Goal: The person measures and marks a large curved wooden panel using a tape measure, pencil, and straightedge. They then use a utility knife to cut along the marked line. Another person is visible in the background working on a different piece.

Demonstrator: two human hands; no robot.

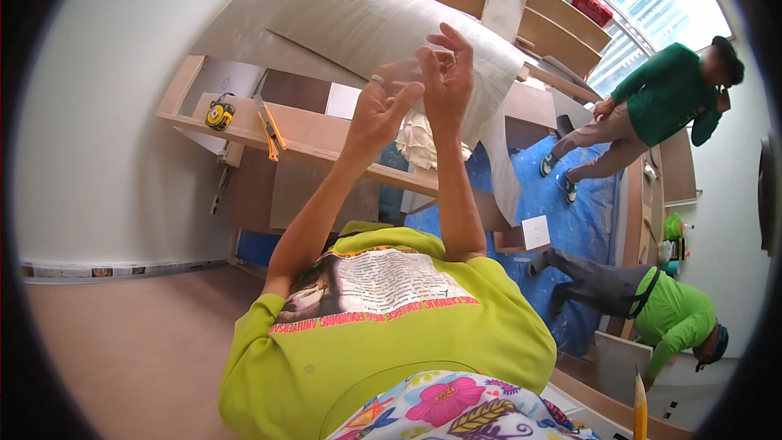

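Big pale sheet [350, 20] lies just beyond our L grip [387, 104] and behind our R grip [448, 69] in view, long axis approx. L to R, dipping rightward; R reaches farther over it — contact, can't tell. R's loosely spread w/ nothing seen in it; L's fingers blur, so can't tell. Nearer us, below both: crumpled cream cloth [417, 143]. Left of L, on the wooden frame [318, 132]: orange cutter [274, 132], then yellow tape measure [220, 114]. Right of R — 2 co-workers, one in dark green [666, 90], one in lime [676, 310].
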